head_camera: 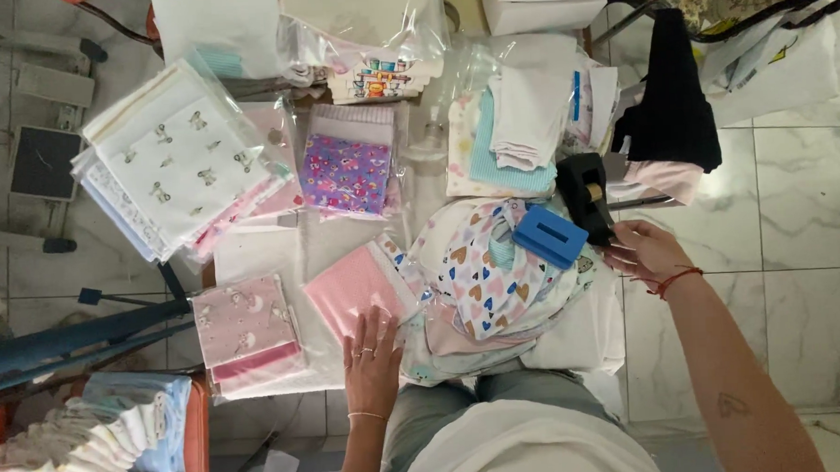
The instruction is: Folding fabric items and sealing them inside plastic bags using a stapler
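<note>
While the left hand (pixel 372 357) lies flat, fingers spread, on a pink cloth (pixel 355 287) at lower centre, the right hand (pixel 642 250) curls loosely just beside a black tape dispenser (pixel 583 193) right of centre, pinching nothing visible.

Left hand (pixel 371 359) flat on bagged cloth (pixel 355 287) at bench (pixel 582 337) near edge. Bib pile (pixel 482 271) just right of it, tape dispenser (pixel 550 235) on top. Right hand (pixel 644 251) at bench right edge, beside dispenser. Packaged fabric stack (pixel 180 161) at far left corner. Folded cloths (pixel 523 121) behind bibs. Small fabric packet (pixel 246 330) left of left hand.
</note>
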